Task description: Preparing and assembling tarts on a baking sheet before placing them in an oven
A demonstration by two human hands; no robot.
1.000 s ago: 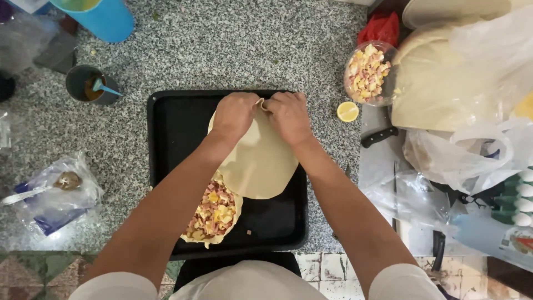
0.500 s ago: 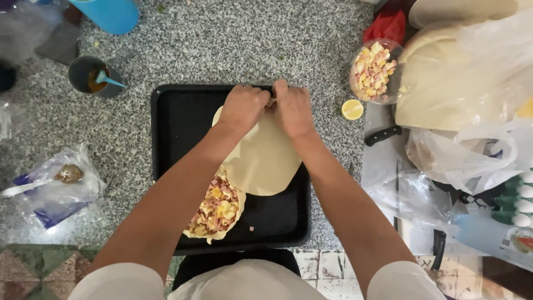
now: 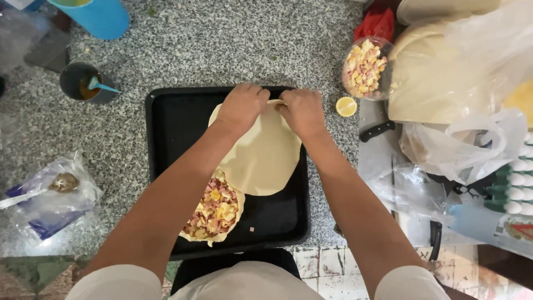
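Both hands have stayed on the far edge of the dough since a second ago, and the whole scene sits slightly lower in the view now.

Speckled grey stone bench [image 3: 222,50] fills most of the frame. A black tray [image 3: 166,144] lies at the centre of it. On the right side sits a heap of plastic bags [image 3: 472,144] over a large pale mound of dough [image 3: 433,89].

A round sheet of dough [image 3: 261,161] lies flat in the middle of the tray, its lower edge overlapping a smaller filled round [image 3: 214,211] at lower centre, which is heaped with diced pink and yellow filling.

The left hand [image 3: 241,105] and right hand [image 3: 302,111] sit close together at the top edge of the sheet, fingers curled and pinched on the rim of the dough. The fingertips are hidden, so how firm the hold is cannot be told.

To handle this well, the thin sheet likely wants an even, light pull from both hands, lifted rather than dragged, so it does not stretch or tear.

At upper right a clear bowl [image 3: 363,69] holds more diced filling, with a cut lemon half [image 3: 346,106] just below it. At upper left stand a blue cup [image 3: 100,16] and a dark cup [image 3: 80,83] with a blue brush in it. At left, a spoon [image 3: 55,183] rests on a plastic bag [image 3: 50,208].
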